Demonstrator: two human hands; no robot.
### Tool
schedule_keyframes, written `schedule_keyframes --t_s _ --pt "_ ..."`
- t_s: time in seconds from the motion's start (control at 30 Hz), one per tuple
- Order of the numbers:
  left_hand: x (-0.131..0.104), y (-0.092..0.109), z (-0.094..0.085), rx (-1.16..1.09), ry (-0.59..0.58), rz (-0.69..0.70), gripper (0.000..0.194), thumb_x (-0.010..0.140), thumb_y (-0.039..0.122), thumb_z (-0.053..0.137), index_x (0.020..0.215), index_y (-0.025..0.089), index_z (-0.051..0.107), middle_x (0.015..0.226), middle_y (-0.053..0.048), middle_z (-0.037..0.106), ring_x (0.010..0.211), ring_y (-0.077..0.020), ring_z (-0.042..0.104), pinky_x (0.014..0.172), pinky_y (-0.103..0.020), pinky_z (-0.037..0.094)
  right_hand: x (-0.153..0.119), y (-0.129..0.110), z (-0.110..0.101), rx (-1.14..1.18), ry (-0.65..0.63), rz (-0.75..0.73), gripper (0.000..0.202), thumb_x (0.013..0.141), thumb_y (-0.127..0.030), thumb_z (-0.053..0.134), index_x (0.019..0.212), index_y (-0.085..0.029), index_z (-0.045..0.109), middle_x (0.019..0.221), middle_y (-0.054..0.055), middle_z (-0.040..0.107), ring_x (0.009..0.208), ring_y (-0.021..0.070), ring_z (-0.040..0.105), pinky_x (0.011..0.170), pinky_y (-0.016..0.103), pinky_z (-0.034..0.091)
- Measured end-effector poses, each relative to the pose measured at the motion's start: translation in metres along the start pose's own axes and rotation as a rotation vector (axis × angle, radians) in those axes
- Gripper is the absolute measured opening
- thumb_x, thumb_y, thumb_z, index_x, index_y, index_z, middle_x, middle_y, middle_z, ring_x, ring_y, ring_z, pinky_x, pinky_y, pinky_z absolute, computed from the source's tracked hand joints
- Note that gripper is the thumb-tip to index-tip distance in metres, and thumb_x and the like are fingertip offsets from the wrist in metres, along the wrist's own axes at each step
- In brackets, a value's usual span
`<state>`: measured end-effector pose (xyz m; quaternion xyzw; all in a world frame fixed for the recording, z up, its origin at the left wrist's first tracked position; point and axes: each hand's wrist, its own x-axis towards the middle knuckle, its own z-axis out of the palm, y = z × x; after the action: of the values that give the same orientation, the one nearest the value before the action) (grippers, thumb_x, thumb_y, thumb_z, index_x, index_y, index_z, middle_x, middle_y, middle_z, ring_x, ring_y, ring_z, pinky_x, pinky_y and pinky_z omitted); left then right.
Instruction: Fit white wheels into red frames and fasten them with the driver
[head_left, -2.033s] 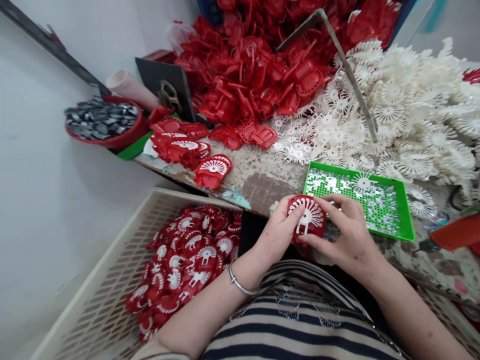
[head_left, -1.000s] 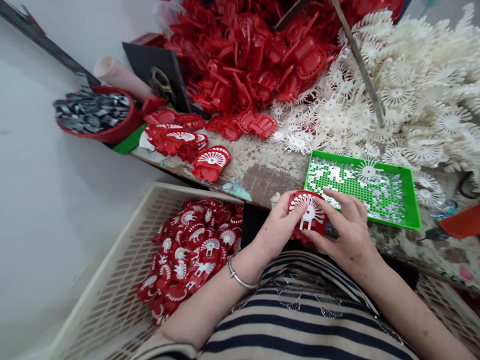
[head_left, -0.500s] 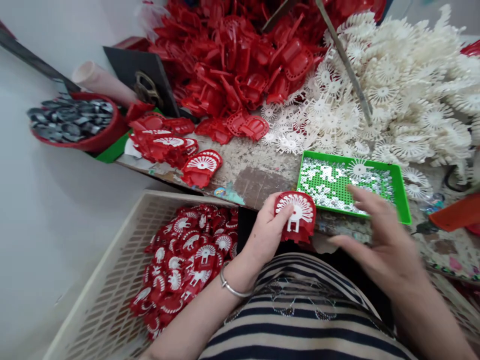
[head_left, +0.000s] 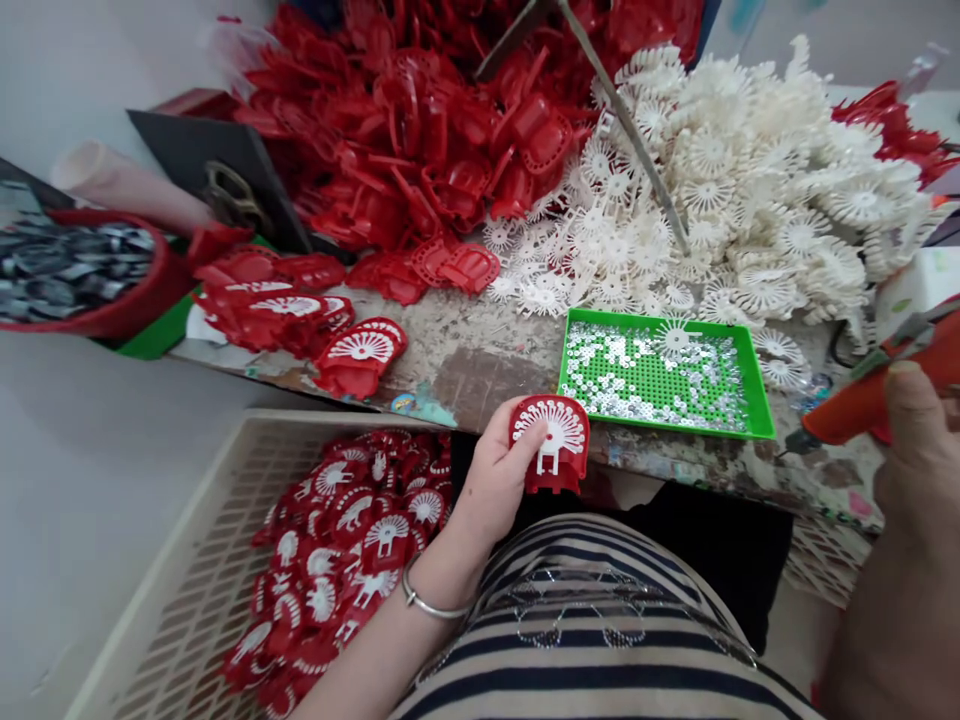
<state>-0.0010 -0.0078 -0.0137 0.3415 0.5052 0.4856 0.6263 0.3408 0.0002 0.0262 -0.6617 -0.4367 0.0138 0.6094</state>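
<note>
My left hand (head_left: 499,465) grips a red plastic part (head_left: 568,468) by its left side. A white fan-shaped piece (head_left: 561,428) lies in that part, with my thumb pressed on it. At the right edge my right hand (head_left: 915,470) is wrapped round an orange tool (head_left: 855,405) with a dark pointed nose, its thumb on top and its other fingers mostly hidden. Between the hands, on the bench, stands a green tray (head_left: 761,390) of small silvery metal pieces. Another white fan piece (head_left: 676,339) rests on them.
Behind the tray rise heaps of red plastic parts (head_left: 405,130) and white fan pieces (head_left: 712,190). Red parts with fans (head_left: 360,355) lie at the bench's left. A crate (head_left: 187,560) below holds several more. A red tub (head_left: 157,275) of dark shiny pieces stands far left.
My right hand has moved right, from beside the green tray to the orange tool, and closed round it. My left hand keeps hold of the red part. The view has shifted right.
</note>
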Motion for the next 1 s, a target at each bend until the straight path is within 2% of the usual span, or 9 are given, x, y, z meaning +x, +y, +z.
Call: schedule_keyframes --t_s 0.1,0.2,0.3,0.47,0.63,0.7,0.8,0.9,1.0 --pt "-0.001 -0.004 0.000 0.017 -0.026 -0.007 0.031 0.082 0.035 0.071 0.109 0.020 0.063 0.096 -0.001 0.069 0.081 -0.0145 0.063 0.077 -0.026 0.052 -0.005 -0.008 0.011 -0.072 -0.010 0.154 0.062 0.046 -0.057 0.080 0.091 -0.021 0.059 0.091 0.008 0.063 0.082 0.0252 0.062 0.085 0.051 0.049" --pt "-0.002 -0.007 0.002 0.008 -0.074 -0.033 0.031 0.084 0.035 0.070 0.111 0.021 0.063 0.095 -0.001 0.069 0.081 -0.0144 0.063 0.076 -0.026 0.052 -0.011 -0.007 0.017 -0.194 0.036 0.246 0.060 0.049 -0.055 0.080 0.095 -0.020 0.064 0.083 0.006 0.063 0.071 0.0226 0.059 0.073 0.047 0.049" --pt "-0.002 -0.007 0.003 0.017 -0.105 -0.062 0.031 0.085 0.036 0.068 0.113 0.022 0.062 0.094 -0.001 0.070 0.081 -0.0143 0.063 0.078 -0.027 0.052 -0.015 -0.007 0.023 -0.168 0.027 0.275 0.061 0.048 -0.050 0.085 0.098 -0.019 0.068 0.080 0.007 0.064 0.066 0.0217 0.059 0.065 0.043 0.047" --pt "-0.001 -0.005 0.002 0.036 -0.106 -0.092 0.038 0.084 0.037 0.069 0.118 0.022 0.061 0.100 -0.002 0.071 0.084 -0.0159 0.064 0.081 -0.029 0.052 -0.016 -0.020 0.030 -0.074 0.000 0.377 0.047 0.045 -0.041 0.085 0.083 -0.018 0.067 0.075 0.010 0.066 0.058 0.0232 0.061 0.052 0.040 0.047" --pt "-0.001 -0.001 0.002 0.038 -0.117 -0.097 0.038 0.084 0.036 0.069 0.117 0.020 0.062 0.098 -0.003 0.071 0.086 -0.0162 0.064 0.081 -0.028 0.052 -0.012 -0.045 0.031 0.000 -0.011 0.434 0.028 0.045 -0.033 0.083 0.061 -0.020 0.063 0.050 0.006 0.056 0.039 0.0180 0.050 0.037 0.035 0.039" --pt "0.000 0.001 0.003 0.062 -0.122 -0.096 0.035 0.083 0.037 0.069 0.111 0.018 0.064 0.094 -0.003 0.071 0.082 -0.0162 0.064 0.079 -0.028 0.052 -0.011 -0.059 0.034 0.149 -0.083 0.369 0.023 0.049 -0.028 0.082 0.058 -0.022 0.061 0.044 0.002 0.050 0.036 0.0159 0.046 0.035 0.033 0.037" --pt "0.000 0.003 0.005 0.069 -0.140 -0.090 0.035 0.081 0.039 0.071 0.109 0.018 0.064 0.090 -0.002 0.070 0.077 -0.0154 0.064 0.074 -0.027 0.053 -0.011 -0.080 0.049 0.434 -0.248 0.249 0.017 0.058 -0.022 0.078 0.066 -0.023 0.062 0.042 -0.004 0.046 0.034 0.0134 0.042 0.035 0.030 0.034" --pt "-0.001 0.004 0.006 0.084 -0.165 -0.106 0.037 0.081 0.041 0.070 0.109 0.018 0.063 0.089 -0.002 0.070 0.075 -0.0157 0.064 0.071 -0.027 0.054 -0.010 -0.092 0.077 0.547 -0.366 0.236 0.017 0.065 -0.024 0.077 0.073 -0.024 0.062 0.045 -0.005 0.049 0.036 0.0124 0.044 0.037 0.029 0.036" --pt "-0.003 0.007 0.005 0.109 -0.167 -0.130 0.037 0.080 0.042 0.071 0.108 0.018 0.063 0.090 -0.003 0.071 0.076 -0.0170 0.065 0.070 -0.028 0.055 -0.008 -0.090 0.111 0.589 -0.448 0.282 0.027 0.064 -0.031 0.081 0.070 -0.024 0.056 0.048 -0.006 0.051 0.041 0.0129 0.048 0.042 0.029 0.041"
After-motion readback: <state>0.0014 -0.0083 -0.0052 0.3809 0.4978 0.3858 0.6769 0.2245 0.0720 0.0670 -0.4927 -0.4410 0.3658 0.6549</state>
